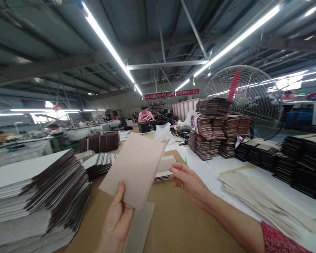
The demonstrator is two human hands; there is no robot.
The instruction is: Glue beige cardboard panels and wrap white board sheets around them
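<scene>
While L hand (118, 218) clasps brds (137, 161) by btm | R hand (190, 181) loosely curled, empty, rt

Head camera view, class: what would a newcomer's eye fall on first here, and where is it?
Probably the pale beige panels at the centre, gripped in the left hand, with the right hand apart from them, fingers slightly curled. Next might come the big wire-caged fan at upper right, behind the tall brown stacks, and the large white-topped pile filling the lower left.
</scene>
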